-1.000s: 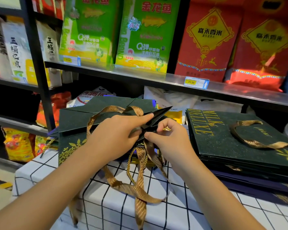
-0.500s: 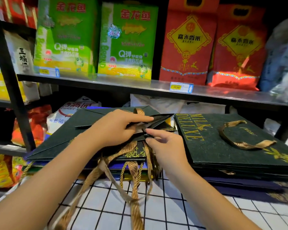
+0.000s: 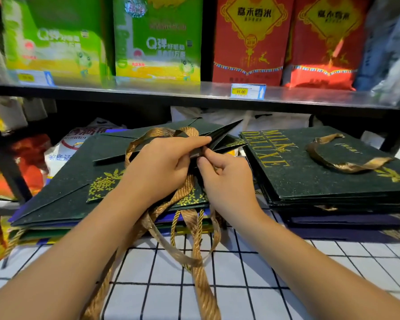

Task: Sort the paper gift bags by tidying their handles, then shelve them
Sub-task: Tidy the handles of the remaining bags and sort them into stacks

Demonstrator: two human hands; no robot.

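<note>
Now closer, left hand (image 3: 162, 167) and right hand (image 3: 224, 179) still pinching green bag (image 3: 62, 195) opening.

At the centre of the frame, the left hand (image 3: 158, 168) and the right hand (image 3: 224, 179) meet on the folded edge of a dark green gift bag (image 3: 62, 188), fingers curled and pinching its pointed flap. Gold ribbon handles (image 3: 189, 241) loop over the left hand and spill down onto a white grid-patterned cloth (image 3: 252, 285) at the bottom. To the right lies a flat stack of green bags (image 3: 310, 179) lettered "MILK DELUXE", a ribbon on top. Across the top, a metal shelf (image 3: 171, 93) carries green rice packs (image 3: 157, 42), red rice packs (image 3: 249, 38) and a price tag (image 3: 247, 90).
</note>
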